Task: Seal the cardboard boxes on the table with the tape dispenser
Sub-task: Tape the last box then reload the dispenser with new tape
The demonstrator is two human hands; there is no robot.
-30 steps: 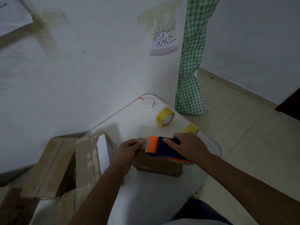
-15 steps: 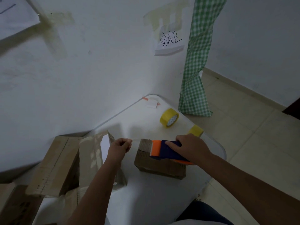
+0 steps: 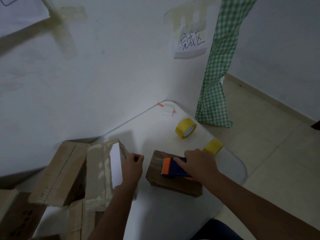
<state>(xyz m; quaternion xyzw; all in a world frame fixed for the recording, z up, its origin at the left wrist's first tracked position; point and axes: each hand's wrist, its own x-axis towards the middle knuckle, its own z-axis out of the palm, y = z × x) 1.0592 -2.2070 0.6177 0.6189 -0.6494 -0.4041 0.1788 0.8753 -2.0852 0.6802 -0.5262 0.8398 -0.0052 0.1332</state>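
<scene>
Orange-nosed and dark blue in the body, the tape dispenser [image 3: 174,168] sits under the right hand [image 3: 199,164], whose fingers curl over its back with the forefinger laid along its side, pressing it onto the top of the small cardboard box [image 3: 170,181] on the white table [image 3: 155,132]. Just off the box's far-left end the left hand [image 3: 133,164] hovers in a loose fist gripping nothing that I can make out. To lay this strip well, I judge the right hand should keep firm downward pressure along the seam while the left steadies the box.
</scene>
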